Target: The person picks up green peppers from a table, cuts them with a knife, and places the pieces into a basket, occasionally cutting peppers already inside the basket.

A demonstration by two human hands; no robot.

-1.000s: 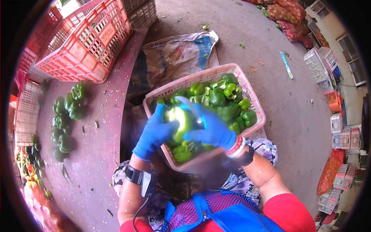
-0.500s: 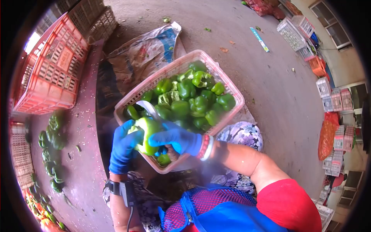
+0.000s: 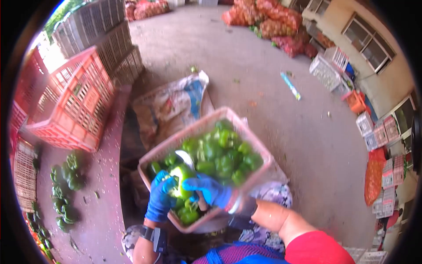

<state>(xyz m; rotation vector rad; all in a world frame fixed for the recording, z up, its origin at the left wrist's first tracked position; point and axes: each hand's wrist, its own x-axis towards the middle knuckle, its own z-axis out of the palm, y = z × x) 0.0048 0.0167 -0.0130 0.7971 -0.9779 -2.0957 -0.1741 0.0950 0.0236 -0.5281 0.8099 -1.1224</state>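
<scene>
A light green bell pepper [image 3: 183, 175] is held over the pink crate [image 3: 146, 159], with part of its wall cut open. My left hand [image 3: 161, 200], in a blue glove, grips it from the left. From the right, my right hand [image 3: 210, 190], also gloved in blue, closes around a knife, and its thumb side touches the pepper. The knife's curved pale blade [image 3: 186, 159] sticks up behind the pepper; a brown handle end shows below the glove. Many green bell peppers [image 3: 215, 149] fill the crate under both hands, some of them cut open.
On the ledge at left lie several green peppers [image 3: 66, 191] beside a tilted red crate [image 3: 79, 103]. Grey crates [image 3: 103, 39] are stacked behind it. A crumpled sack [image 3: 171, 103] lies beyond the pink crate. Filled red mesh sacks [image 3: 279, 22] and more crates [image 3: 325, 72] stand farther off.
The view has tilted up, so the crate and both hands appear lower and more of the yard shows. My hands still hold the pepper and the knife.
</scene>
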